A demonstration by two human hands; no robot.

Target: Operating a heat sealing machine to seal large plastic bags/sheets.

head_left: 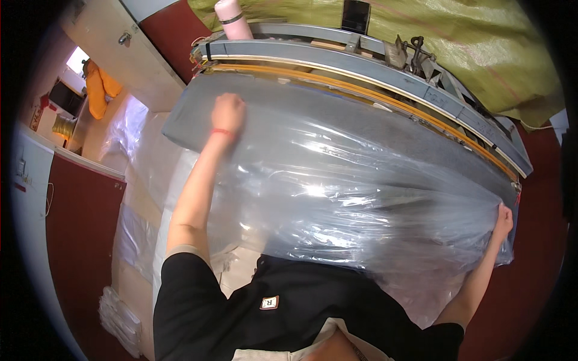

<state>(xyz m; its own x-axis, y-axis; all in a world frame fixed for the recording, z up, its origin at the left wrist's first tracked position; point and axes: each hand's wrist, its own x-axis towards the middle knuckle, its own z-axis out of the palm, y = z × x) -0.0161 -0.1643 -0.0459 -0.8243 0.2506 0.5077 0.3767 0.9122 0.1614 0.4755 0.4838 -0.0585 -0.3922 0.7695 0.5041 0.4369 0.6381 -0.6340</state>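
Note:
A large sheet of clear plastic [316,189] lies over a grey work surface [189,108], wrinkled and shiny, its near part hanging toward my body. My left hand [229,112], with a red band at the wrist, is closed at the sheet's far left part; its fingertips are slightly blurred. At the far right, my right hand [504,220] pinches the sheet's edge, and folds fan out from it toward the middle. The two arms are spread wide, with the film stretched between them.
A long grey metal bar [361,67] with an orange strip [385,96] runs along the back. A pink bottle [233,21] and a black metal clamp [415,53] stand behind it. Folded clear plastic [120,319] lies at lower left, near an open door [129,42].

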